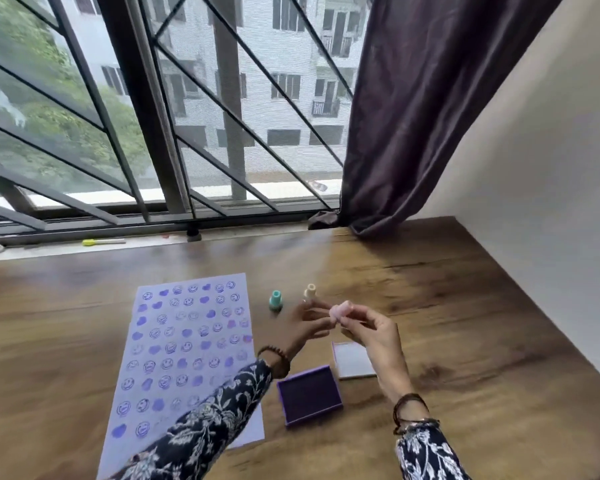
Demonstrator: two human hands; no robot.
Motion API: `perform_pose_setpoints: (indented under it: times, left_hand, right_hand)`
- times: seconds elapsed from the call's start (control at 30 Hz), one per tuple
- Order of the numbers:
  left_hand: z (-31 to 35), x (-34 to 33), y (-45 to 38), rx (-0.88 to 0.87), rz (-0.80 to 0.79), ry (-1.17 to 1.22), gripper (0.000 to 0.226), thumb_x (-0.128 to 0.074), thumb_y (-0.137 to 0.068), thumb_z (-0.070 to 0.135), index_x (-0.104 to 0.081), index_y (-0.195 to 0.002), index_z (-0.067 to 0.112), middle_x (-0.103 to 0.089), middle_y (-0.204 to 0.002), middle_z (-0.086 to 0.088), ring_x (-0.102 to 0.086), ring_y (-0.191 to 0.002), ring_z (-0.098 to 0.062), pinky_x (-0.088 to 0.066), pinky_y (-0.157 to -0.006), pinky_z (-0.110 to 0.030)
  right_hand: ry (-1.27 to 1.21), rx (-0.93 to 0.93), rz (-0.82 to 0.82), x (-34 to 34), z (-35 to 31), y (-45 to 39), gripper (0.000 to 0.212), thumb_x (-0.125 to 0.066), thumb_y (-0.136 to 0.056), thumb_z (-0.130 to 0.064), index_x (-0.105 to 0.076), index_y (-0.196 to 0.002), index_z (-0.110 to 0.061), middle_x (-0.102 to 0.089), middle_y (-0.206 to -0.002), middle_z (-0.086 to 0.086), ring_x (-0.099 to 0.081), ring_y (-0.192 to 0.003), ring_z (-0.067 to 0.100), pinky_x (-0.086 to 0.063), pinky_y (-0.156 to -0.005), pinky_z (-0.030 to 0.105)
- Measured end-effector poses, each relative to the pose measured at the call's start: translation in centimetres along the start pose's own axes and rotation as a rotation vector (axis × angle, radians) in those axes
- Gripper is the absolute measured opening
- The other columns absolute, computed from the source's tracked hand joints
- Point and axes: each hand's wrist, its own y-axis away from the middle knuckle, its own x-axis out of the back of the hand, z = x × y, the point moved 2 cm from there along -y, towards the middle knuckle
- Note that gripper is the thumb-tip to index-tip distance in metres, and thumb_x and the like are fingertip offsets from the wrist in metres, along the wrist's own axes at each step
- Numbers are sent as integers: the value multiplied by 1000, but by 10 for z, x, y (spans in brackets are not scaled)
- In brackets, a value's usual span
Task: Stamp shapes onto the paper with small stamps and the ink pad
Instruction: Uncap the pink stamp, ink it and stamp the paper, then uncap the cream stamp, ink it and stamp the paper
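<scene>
A white paper point(184, 358) lies on the wooden table, covered with rows of purple smiley and heart prints. To its right sits the open purple ink pad point(309, 394), with its lid point(352, 364) lying just behind it. A teal stamp point(275, 300) and a cream stamp point(309, 292) stand upright beyond the paper's top right corner. My right hand point(371, 332) pinches a small pink stamp point(339, 311) above the table. My left hand point(309, 322) is blurred, its fingertips at the pink stamp too; its grip is unclear.
The wooden table point(465, 323) runs to a window with metal bars at the back. A dark curtain point(413, 116) hangs at the back right beside a white wall point(551, 202). A yellow-green pen point(103, 241) lies on the window sill.
</scene>
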Motion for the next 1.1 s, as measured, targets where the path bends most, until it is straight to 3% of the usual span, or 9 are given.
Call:
perform_pose_setpoints:
  times: [0.1,0.23,0.33,0.5,0.63,0.73,0.8,0.97,1.1]
  left_hand:
    - [-10,-26,-30,-77,75,-388,13,-65,-80,22,-60,-92,19,-64,-76,-2,-62,-60,-16,-51,-51,-21]
    - [-24,-58,-69,-98,237,-801,28,-51,-84,42,-56,-102,21,-70,-84,-10,-65,-76,-28,-50,-66,-36]
    - [-27,-71,-92,-59,280,-872,27,-45,-88,33,-54,-102,12,-67,-97,-18,-61,-92,-35,-46,-73,-38]
    - [-31,-69,-111,-18,263,-915,28,-39,-89,36,-52,-94,12,-67,-95,-20,-61,-89,-38,-49,-74,-43]
    - [-29,-58,-98,-69,246,-825,21,-49,-86,28,-56,-100,13,-69,-93,-18,-62,-89,-34,-50,-79,-43]
    - [-37,-37,-68,-16,336,-466,14,-53,-86,16,-54,-74,22,-61,-62,-8,-58,-56,-26,-52,-61,-39]
    - [-44,-21,-50,52,403,-297,22,-51,-87,12,-51,-67,22,-53,-55,-2,-51,-48,-18,-47,-52,-32]
    - [-46,0,-48,103,557,-165,7,-47,-88,10,-53,-89,13,-60,-65,-8,-57,-44,-11,-54,-48,-22]
    - [-43,15,-42,87,502,-135,11,-45,-88,5,-54,-91,10,-61,-66,-8,-54,-34,-1,-52,-41,-16]
  right_hand:
    - [151,12,92,27,7,-26,21,-68,-75,0,-71,-84,-18,-71,-78,1,-63,-74,9,-51,-62,11]
    - [397,81,190,48,18,-67,16,-71,-74,-7,-71,-80,-22,-71,-87,4,-65,-84,15,-52,-77,23]
    - [534,91,209,55,26,-96,12,-72,-74,-12,-72,-85,-11,-70,-91,11,-64,-85,23,-50,-79,34]
    - [587,83,211,55,37,-119,17,-72,-71,-11,-71,-88,-9,-71,-93,14,-65,-84,25,-52,-81,39]
    - [492,56,314,51,40,-108,23,-73,-68,-3,-69,-90,-9,-70,-94,17,-65,-80,26,-53,-78,41]
    - [489,115,362,36,42,-87,15,-69,-71,0,-68,-83,-10,-70,-89,12,-63,-74,21,-51,-73,33]
    - [550,149,290,18,40,-77,11,-67,-74,-1,-69,-82,-9,-69,-85,5,-62,-73,17,-50,-73,29]
    - [647,134,63,-20,48,-91,27,-62,-72,3,-67,-97,-6,-71,-94,15,-64,-80,20,-49,-79,24]
    - [669,150,53,-47,38,-74,30,-60,-71,8,-67,-98,-5,-72,-93,16,-61,-78,14,-42,-67,8]
